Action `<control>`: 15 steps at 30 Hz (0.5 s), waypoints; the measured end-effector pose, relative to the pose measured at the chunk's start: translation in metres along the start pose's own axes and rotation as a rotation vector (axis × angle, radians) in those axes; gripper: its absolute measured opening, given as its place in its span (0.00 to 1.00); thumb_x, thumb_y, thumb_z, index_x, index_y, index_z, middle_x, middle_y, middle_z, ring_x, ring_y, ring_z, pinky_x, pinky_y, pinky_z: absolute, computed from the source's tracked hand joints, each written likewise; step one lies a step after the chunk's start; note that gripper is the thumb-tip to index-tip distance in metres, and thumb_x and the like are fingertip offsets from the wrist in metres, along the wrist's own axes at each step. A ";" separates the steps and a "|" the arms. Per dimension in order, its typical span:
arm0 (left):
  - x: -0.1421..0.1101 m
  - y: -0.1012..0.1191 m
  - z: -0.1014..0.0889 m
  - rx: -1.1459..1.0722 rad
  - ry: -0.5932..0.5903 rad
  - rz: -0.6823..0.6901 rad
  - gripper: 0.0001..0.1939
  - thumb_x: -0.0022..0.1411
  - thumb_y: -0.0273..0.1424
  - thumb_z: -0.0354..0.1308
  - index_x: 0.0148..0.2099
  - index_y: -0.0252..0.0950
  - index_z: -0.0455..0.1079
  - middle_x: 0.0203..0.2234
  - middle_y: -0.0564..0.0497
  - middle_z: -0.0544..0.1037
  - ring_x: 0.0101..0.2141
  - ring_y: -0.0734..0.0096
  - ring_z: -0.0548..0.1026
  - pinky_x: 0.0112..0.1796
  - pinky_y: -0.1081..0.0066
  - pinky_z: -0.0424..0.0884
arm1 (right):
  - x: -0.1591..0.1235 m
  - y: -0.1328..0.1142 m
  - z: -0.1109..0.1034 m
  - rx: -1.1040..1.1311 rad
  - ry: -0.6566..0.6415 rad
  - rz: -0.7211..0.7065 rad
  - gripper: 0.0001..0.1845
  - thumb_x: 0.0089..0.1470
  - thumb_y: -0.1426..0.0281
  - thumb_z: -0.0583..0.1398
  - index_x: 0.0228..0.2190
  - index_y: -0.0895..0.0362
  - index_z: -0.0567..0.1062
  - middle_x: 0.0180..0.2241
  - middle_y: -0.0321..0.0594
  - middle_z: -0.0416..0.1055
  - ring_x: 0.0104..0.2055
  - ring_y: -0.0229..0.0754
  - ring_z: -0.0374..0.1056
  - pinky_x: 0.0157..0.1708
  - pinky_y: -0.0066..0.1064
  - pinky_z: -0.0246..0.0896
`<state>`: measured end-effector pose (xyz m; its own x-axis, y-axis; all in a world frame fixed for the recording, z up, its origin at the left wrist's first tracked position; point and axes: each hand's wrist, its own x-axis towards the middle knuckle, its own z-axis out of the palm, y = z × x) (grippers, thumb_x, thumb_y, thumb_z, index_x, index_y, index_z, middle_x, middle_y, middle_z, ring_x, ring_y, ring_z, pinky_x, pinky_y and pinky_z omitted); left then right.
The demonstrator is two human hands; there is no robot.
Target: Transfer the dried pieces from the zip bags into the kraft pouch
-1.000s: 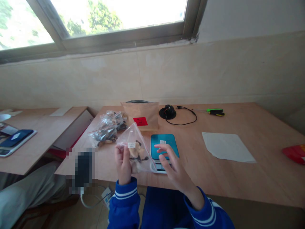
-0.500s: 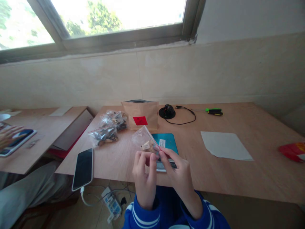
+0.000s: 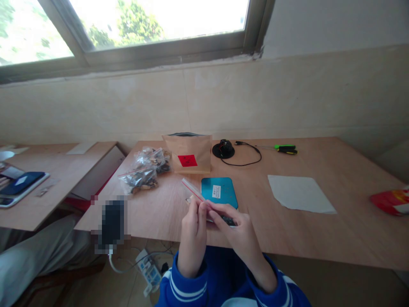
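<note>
A clear zip-lock bag (image 3: 193, 188) with a red strip along its top edge is held between my two hands. My left hand (image 3: 194, 228) grips it from the left with thumb and fingers together. My right hand (image 3: 232, 224) pinches the red strip near its lower end. Tan pieces show faintly inside the bag, mostly hidden behind my left fingers. Just beyond my right hand lies a teal digital scale (image 3: 223, 189) with a white label, its front part covered by the hand.
Filled clear bags (image 3: 140, 177) lie left of a standing kraft pouch (image 3: 193, 155). Behind are a black round-based device (image 3: 223, 149) with a cable and screwdrivers (image 3: 285, 149). Paper (image 3: 300, 194) and a red packet (image 3: 388, 201) lie right. A phone (image 3: 111, 224) overhangs the front-left edge.
The bag has tilted and dropped lower, so its red strip now slants up to the left and less of its contents shows. A co-worker's hand has left the view at far left.
</note>
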<state>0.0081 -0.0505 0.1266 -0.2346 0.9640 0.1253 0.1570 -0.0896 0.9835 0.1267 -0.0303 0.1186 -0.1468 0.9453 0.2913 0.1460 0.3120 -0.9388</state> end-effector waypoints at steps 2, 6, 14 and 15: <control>0.001 -0.003 0.000 -0.052 -0.037 -0.030 0.18 0.66 0.48 0.48 0.35 0.37 0.64 0.25 0.53 0.72 0.24 0.74 0.73 0.25 0.74 0.73 | 0.001 -0.001 -0.002 0.021 -0.005 0.029 0.12 0.57 0.64 0.60 0.39 0.54 0.82 0.40 0.41 0.80 0.39 0.43 0.77 0.40 0.32 0.75; 0.002 -0.005 0.001 -0.179 -0.110 -0.087 0.18 0.64 0.49 0.50 0.36 0.38 0.64 0.25 0.53 0.73 0.21 0.74 0.73 0.22 0.74 0.73 | 0.002 -0.003 -0.007 0.049 -0.026 0.053 0.12 0.57 0.63 0.60 0.36 0.55 0.82 0.35 0.41 0.81 0.37 0.44 0.77 0.38 0.34 0.75; -0.003 0.004 0.001 -0.006 -0.137 0.050 0.11 0.69 0.38 0.48 0.37 0.38 0.63 0.25 0.54 0.70 0.25 0.75 0.72 0.27 0.75 0.72 | 0.003 -0.003 -0.010 -0.023 0.020 -0.051 0.09 0.56 0.66 0.61 0.34 0.55 0.82 0.35 0.40 0.81 0.34 0.42 0.77 0.35 0.31 0.74; -0.003 0.005 0.000 0.008 -0.134 0.065 0.11 0.69 0.38 0.48 0.36 0.38 0.62 0.24 0.54 0.70 0.24 0.75 0.72 0.27 0.76 0.71 | 0.003 -0.004 -0.009 -0.047 0.028 -0.070 0.08 0.56 0.67 0.62 0.33 0.55 0.82 0.33 0.40 0.81 0.31 0.41 0.76 0.32 0.29 0.74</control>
<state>0.0099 -0.0535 0.1306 -0.0935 0.9811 0.1693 0.1758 -0.1511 0.9728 0.1348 -0.0279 0.1246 -0.1304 0.9233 0.3612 0.1819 0.3804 -0.9068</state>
